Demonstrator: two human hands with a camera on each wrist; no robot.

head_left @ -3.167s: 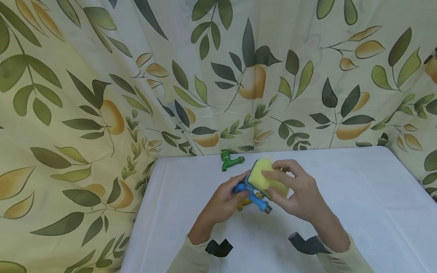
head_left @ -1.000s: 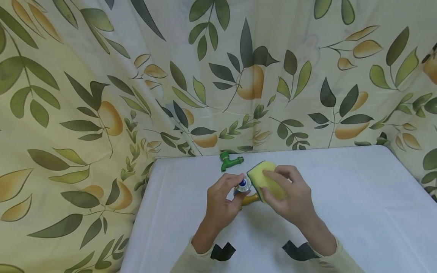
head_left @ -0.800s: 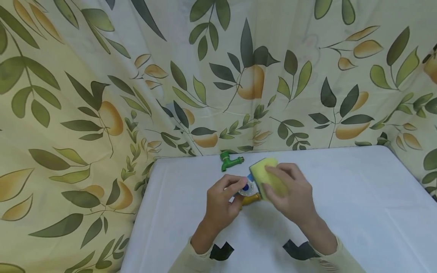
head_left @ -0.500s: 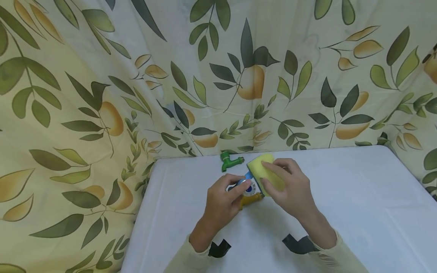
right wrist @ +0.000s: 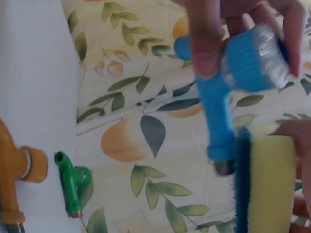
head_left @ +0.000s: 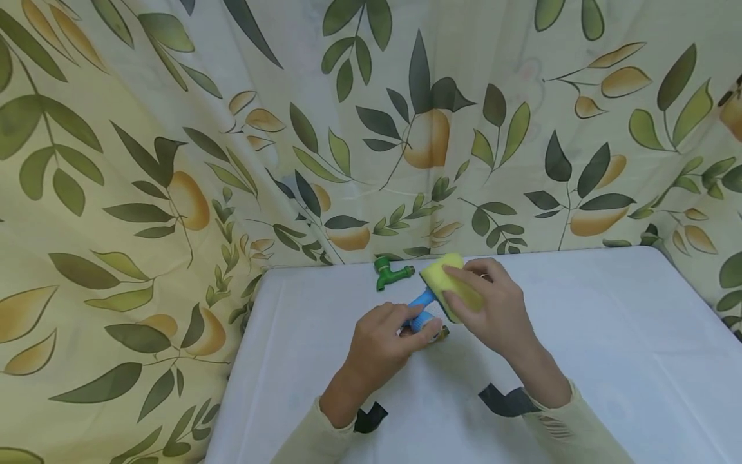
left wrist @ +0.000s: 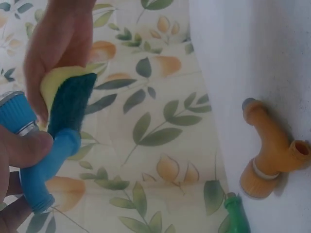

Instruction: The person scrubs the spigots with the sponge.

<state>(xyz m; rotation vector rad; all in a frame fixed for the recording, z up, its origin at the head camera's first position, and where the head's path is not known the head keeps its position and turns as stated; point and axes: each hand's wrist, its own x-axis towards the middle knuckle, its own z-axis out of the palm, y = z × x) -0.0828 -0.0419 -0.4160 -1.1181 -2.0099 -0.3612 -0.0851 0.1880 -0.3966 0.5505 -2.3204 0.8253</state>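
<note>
A blue plastic tap [right wrist: 216, 111] with a ribbed, clear-ended knob is in my left hand [head_left: 379, 338], thumb and fingers gripping it around the knob. My right hand [head_left: 501, 309] holds a yellow sponge [head_left: 455, 287] by its soft side. The sponge's dark green scouring face [left wrist: 73, 104] is turned toward the tap, right at the tap's threaded end. Both things are held up over the white table [head_left: 313, 386]. In the left wrist view an orange tap [left wrist: 267, 150] lies on the table below; in the head view the left hand and blue tap mostly cover it.
A green tap [head_left: 392, 273] lies near the table's back edge, behind the hands. Beyond that edge hangs a curtain [head_left: 261, 161] printed with leaves and fruit, which also runs along the left side.
The blue tap has been turned in my left hand, from its knob facing up to its threaded end pointing at the sponge. The right hand and sponge have shifted slightly up and away.
</note>
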